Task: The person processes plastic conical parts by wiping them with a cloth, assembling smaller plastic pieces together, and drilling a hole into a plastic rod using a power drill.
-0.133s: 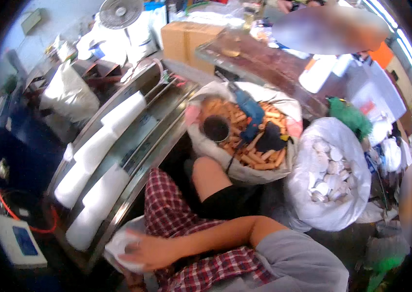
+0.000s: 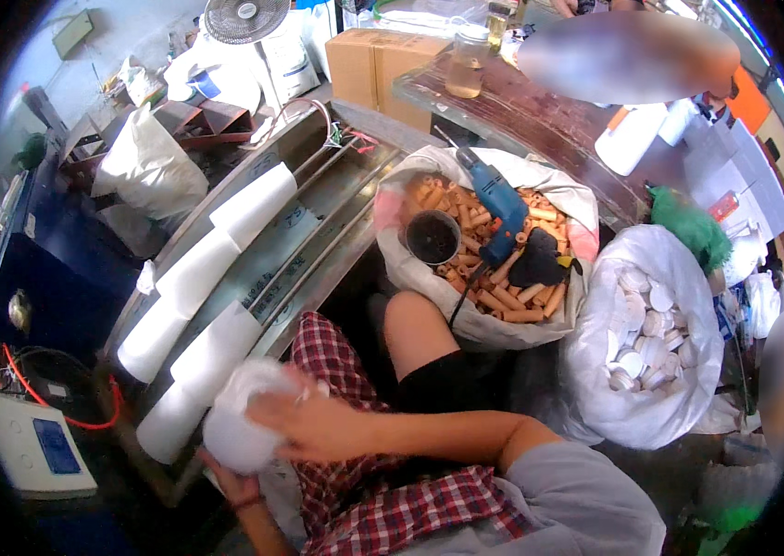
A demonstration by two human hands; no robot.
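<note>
2 hands on the white piece [image 2: 234, 428], bulging, rounded, bright, blurred at the edges! Left hand [image 2: 236, 484] holds it from below; right hand [image 2: 313, 426] crosses its side, grip too blurred to tell.

From where I stand, the rounded white piece [image 2: 236, 431] looks smooth and matt, though motion blurs it. The white pieces in rows [image 2: 216, 347] have that same smooth, pale finish, paper or plastic, I can't tell which. They lie against dull, scuffed metal in the trough [image 2: 271, 246]. Blue plastic shows on the drill [image 2: 495, 199], matt brown on the tubes [image 2: 505, 298], creased fabric on the sack [image 2: 466, 326]. The white bag [image 2: 660, 428] is thin, crinkled plastic with a sheen; the table [image 2: 540, 130], worn, reddish wood; the checked cloth [image 2: 329, 361], matt and woven.
</note>
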